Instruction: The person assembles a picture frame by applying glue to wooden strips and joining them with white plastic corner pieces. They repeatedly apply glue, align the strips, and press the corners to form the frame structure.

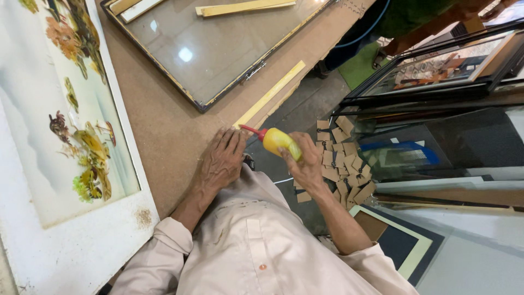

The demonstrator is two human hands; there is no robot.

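Glue bottle (279, 142) is gripped in right hand (305, 164), red nozzle aimed at 10 o'clock toward strip (270, 94) end. Left hand (221, 161) is pressed flat, fingers spread, on table (164, 125) edge, prob. for bracing.

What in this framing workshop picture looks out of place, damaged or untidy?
A heap of small cardboard pieces lies scattered on the floor beside the right hand. The white board under the bird picture has a brown stain near its corner.
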